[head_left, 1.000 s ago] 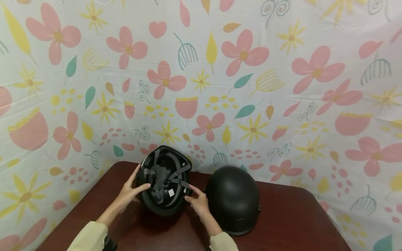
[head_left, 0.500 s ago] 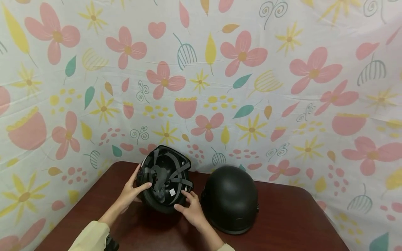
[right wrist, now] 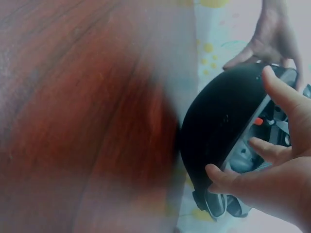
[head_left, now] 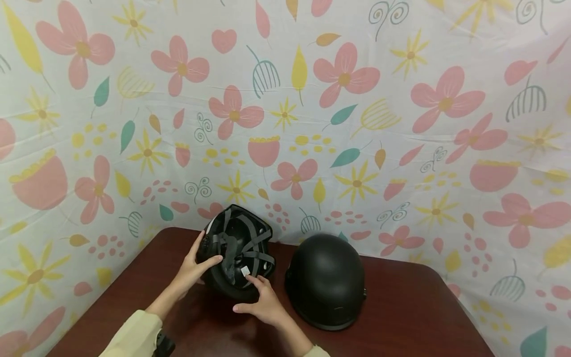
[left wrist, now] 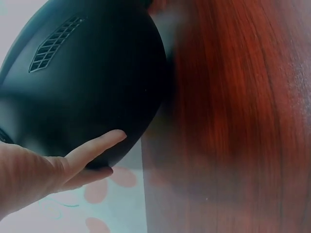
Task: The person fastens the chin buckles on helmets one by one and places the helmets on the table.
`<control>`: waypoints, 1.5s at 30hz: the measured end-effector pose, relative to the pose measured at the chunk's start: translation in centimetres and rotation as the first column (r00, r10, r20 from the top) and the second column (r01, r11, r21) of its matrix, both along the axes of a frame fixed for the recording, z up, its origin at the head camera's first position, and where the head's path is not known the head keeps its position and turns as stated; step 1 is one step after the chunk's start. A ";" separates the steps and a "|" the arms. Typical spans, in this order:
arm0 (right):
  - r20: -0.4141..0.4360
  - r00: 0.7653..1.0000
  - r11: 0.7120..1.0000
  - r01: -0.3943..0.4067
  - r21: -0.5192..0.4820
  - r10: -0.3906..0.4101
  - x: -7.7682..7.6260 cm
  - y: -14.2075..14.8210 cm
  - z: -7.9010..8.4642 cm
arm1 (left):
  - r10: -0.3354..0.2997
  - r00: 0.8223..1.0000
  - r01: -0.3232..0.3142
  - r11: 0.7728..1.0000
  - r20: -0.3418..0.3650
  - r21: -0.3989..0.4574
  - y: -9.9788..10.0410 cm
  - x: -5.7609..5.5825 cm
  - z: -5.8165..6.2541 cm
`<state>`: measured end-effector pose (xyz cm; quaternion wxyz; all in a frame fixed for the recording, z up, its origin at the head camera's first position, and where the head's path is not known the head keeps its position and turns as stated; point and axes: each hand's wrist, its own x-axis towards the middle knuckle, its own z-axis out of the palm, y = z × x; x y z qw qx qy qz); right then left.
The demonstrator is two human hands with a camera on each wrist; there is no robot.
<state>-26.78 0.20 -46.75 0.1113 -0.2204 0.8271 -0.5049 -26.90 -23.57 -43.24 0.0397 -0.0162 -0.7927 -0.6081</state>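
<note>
A black helmet (head_left: 244, 224) with grey inner straps and a small white sticker (head_left: 245, 270) is tilted on the table, its hollow side towards me. My left hand (head_left: 189, 271) grips its left side, thumb over the rim and fingers along the outer shell. In the left wrist view those fingers lie on the smooth shell near a mesh-like vent (left wrist: 56, 43). My right hand (head_left: 266, 303) is at the near right of the rim, thumb and fingers spread. The right wrist view shows some of its fingers (right wrist: 265, 148) reaching over the opening, beside an orange bit (right wrist: 258, 121) inside.
A second black helmet (head_left: 327, 277) sits dome up, just right of my right hand. Both are on a dark red-brown wooden table (head_left: 410, 307). Behind the table hangs a white cloth (head_left: 276, 188) printed with flowers and leaves.
My right hand has left the strap end at the helmet's right edge and moved left and down to the near rim. My left hand keeps its grip; the helmet has hardly shifted.
</note>
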 end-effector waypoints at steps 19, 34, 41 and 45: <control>-0.076 0.984 0.984 0.152 -0.089 -0.159 0.2 -0.7 -1.4 | -0.057 0.998 0.056 0.991 -0.012 -0.119 0.7 0.1 0.6; -0.048 0.996 0.990 0.068 -0.121 -0.075 0.2 -0.5 -2.4 | -0.118 0.990 0.099 0.974 -0.083 -0.205 2.6 0.2 -0.5; -0.035 0.998 0.986 0.052 -0.161 -0.058 0.2 -0.7 -2.5 | -0.094 0.991 0.075 0.979 -0.095 -0.188 2.7 0.4 -0.8; -0.033 0.999 0.991 0.031 -0.131 -0.036 -0.1 -0.3 -2.4 | -0.077 0.988 0.049 0.980 -0.136 -0.195 2.8 0.5 -1.0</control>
